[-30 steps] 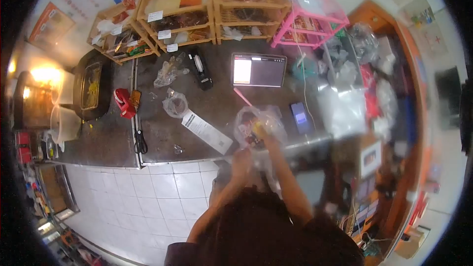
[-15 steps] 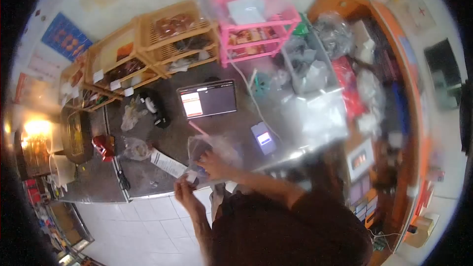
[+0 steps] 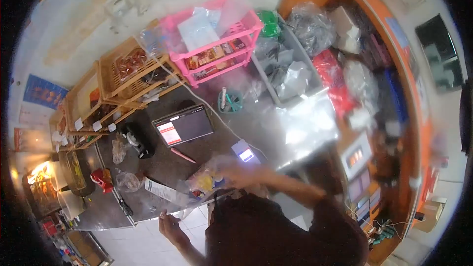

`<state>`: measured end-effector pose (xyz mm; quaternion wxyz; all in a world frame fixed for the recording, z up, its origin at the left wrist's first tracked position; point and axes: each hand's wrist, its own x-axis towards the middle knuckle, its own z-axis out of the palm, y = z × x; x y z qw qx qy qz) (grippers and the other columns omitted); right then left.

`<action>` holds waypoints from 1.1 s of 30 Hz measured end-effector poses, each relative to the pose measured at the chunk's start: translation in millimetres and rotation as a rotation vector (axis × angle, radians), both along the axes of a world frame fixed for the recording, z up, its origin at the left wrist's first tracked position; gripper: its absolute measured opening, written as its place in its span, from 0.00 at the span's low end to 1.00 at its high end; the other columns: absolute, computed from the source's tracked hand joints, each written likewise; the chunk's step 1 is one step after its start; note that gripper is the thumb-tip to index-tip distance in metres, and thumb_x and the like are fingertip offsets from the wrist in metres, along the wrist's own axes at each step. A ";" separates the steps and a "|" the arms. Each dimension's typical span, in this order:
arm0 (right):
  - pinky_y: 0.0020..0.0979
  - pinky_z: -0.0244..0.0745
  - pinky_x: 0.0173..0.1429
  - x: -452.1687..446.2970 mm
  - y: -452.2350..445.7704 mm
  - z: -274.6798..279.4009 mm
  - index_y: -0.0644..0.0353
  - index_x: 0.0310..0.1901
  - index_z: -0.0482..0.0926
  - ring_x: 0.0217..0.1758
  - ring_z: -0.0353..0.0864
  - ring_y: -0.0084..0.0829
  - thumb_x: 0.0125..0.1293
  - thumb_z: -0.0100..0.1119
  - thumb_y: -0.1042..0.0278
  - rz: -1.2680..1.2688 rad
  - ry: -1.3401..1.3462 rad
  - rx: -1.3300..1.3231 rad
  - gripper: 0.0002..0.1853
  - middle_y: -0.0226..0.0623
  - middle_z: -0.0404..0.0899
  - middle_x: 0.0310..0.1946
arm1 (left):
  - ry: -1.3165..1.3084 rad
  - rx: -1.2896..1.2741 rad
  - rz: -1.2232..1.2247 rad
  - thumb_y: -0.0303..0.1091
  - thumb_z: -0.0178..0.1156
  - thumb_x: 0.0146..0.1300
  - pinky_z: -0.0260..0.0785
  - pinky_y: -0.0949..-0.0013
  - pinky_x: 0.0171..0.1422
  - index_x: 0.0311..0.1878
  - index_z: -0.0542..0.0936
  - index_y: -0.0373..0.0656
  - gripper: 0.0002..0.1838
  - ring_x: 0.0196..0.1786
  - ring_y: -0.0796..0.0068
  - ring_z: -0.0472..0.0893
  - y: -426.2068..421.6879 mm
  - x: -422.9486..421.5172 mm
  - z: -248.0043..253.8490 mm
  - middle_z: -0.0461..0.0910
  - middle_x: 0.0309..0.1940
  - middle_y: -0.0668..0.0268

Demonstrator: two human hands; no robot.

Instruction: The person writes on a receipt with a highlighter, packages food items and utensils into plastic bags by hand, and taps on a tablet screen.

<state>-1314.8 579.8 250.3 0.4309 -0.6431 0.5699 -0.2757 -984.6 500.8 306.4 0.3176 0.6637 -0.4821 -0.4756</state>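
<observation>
A person's left hand (image 3: 171,226), fingers loosely curled, any pinch unclear, hangs off the table (image 3: 148,162) edge; forward and right lies a filled plastic bag (image 3: 202,182), nearer the blurred right hand (image 3: 239,175), its grip impossible to tell, a phone (image 3: 246,153) just beyond

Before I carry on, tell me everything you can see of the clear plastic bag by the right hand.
The clear plastic bag looks like thin, crinkled, see-through film. Yellow, red and blue contents show through, too blurred to identify. It lies slumped at the front edge of the counter, nearer the person than the pink pen-like object. The blurred right hand is at its right side; its grip cannot be made out.
</observation>
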 end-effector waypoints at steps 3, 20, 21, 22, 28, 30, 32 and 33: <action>0.37 0.75 0.55 -92.4 -4.5 108.9 0.54 0.54 0.79 0.48 0.82 0.35 0.63 0.63 0.61 0.001 -0.307 0.176 0.18 0.39 0.83 0.48 | 0.075 -0.057 0.026 0.34 0.52 0.67 0.60 0.78 0.36 0.48 0.79 0.34 0.14 0.29 0.86 0.64 1.0 -20.2 15.9 0.63 0.24 0.76; 0.47 0.77 0.42 -397.3 115.3 -145.6 0.60 0.28 0.82 0.37 0.82 0.51 0.57 0.59 0.57 -1.483 0.939 0.126 0.13 0.50 0.82 0.32 | 0.065 -0.012 0.082 0.36 0.53 0.66 0.60 0.80 0.34 0.51 0.76 0.34 0.16 0.26 0.85 0.67 1.3 -50.1 32.9 0.67 0.21 0.76; 0.47 0.77 0.42 -400.5 121.7 -150.5 0.60 0.28 0.82 0.37 0.82 0.51 0.57 0.59 0.57 -1.475 0.938 0.129 0.13 0.50 0.82 0.32 | 0.061 -0.008 0.089 0.36 0.53 0.66 0.60 0.80 0.34 0.51 0.76 0.34 0.16 0.26 0.85 0.67 2.8 -48.9 30.7 0.67 0.21 0.76; 0.46 0.77 0.43 -402.6 127.1 -154.5 0.60 0.28 0.83 0.38 0.82 0.50 0.57 0.61 0.55 -1.305 1.086 0.169 0.14 0.49 0.82 0.32 | 0.063 -0.006 0.074 0.36 0.53 0.66 0.60 0.80 0.34 0.50 0.76 0.34 0.16 0.27 0.85 0.66 2.8 -46.8 27.5 0.67 0.22 0.76; 0.42 0.76 0.48 -396.1 71.8 -80.3 0.59 0.33 0.85 0.41 0.82 0.46 0.54 0.66 0.57 -1.233 0.974 -0.146 0.13 0.46 0.83 0.32 | 0.069 0.050 0.065 0.34 0.53 0.67 0.60 0.80 0.36 0.48 0.75 0.32 0.14 0.28 0.86 0.65 -2.8 -64.0 27.6 0.66 0.24 0.75; 0.41 0.77 0.46 -395.8 31.1 -64.2 0.58 0.35 0.86 0.47 0.83 0.46 0.56 0.65 0.56 -1.282 0.657 -0.068 0.14 0.48 0.84 0.36 | 0.068 0.046 0.064 0.34 0.53 0.67 0.60 0.80 0.36 0.48 0.75 0.32 0.14 0.29 0.86 0.65 -6.2 -65.2 25.7 0.65 0.24 0.75; 0.44 0.77 0.45 -418.9 3.1 -107.7 0.60 0.38 0.85 0.49 0.83 0.47 0.52 0.67 0.50 -1.203 0.704 0.135 0.20 0.51 0.83 0.39 | 0.037 0.020 0.012 0.34 0.53 0.67 0.61 0.78 0.38 0.49 0.75 0.32 0.14 0.31 0.85 0.66 -7.6 -54.3 13.9 0.66 0.26 0.75; 0.45 0.77 0.46 -416.0 -12.8 -110.6 0.62 0.39 0.85 0.49 0.82 0.49 0.49 0.69 0.46 -1.196 0.744 0.231 0.25 0.53 0.83 0.41 | 0.038 0.014 0.015 0.34 0.53 0.67 0.61 0.78 0.38 0.49 0.75 0.32 0.14 0.31 0.85 0.66 -9.9 -61.2 21.2 0.66 0.26 0.75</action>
